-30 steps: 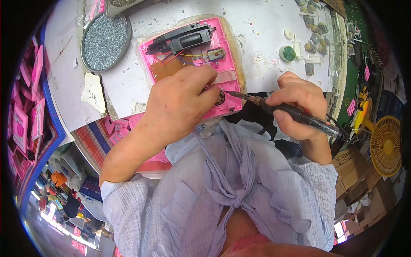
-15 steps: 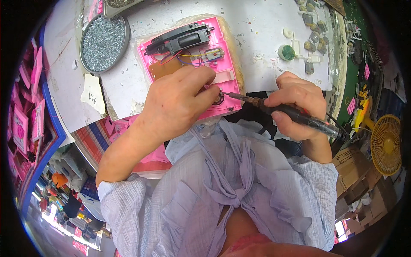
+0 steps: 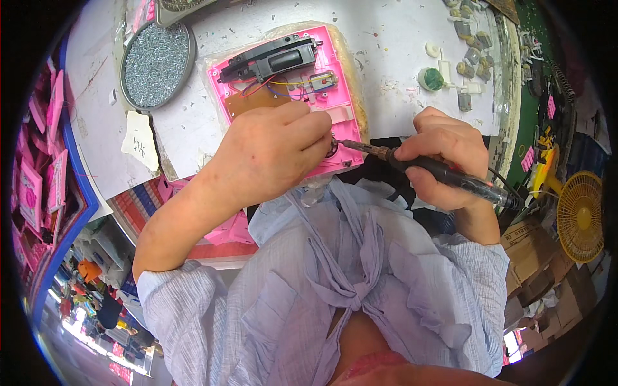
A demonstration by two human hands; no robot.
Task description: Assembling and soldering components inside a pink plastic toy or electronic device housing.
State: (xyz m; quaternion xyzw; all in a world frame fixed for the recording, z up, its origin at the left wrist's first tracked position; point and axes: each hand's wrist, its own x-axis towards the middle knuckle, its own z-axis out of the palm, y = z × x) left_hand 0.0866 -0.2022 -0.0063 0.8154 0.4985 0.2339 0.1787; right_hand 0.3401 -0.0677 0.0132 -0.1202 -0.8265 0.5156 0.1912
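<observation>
An opened pink plastic device (image 3: 335, 106) lies on the white bench, showing a black module (image 3: 273, 59), coloured wires and a brown circuit board (image 3: 251, 101). My left hand (image 3: 270, 151) rests on its near edge, fingers pinched together at a small dark part by the lower right corner. My right hand (image 3: 444, 154) grips a black soldering iron (image 3: 428, 167) like a pen. Its metal tip (image 3: 344, 143) points left and meets the spot at my left fingertips.
A round metal dish of small screws (image 3: 156, 61) sits at the back left. A green-topped round pot (image 3: 430, 78) and several small grey parts (image 3: 465, 67) lie at the back right. Pink cases (image 3: 38, 174) are stacked at the left; a yellow fan (image 3: 580, 215) stands at the right.
Both hands hold nearly the same pose. The view has shifted slightly, and the iron's tip stays at the device's lower right corner.
</observation>
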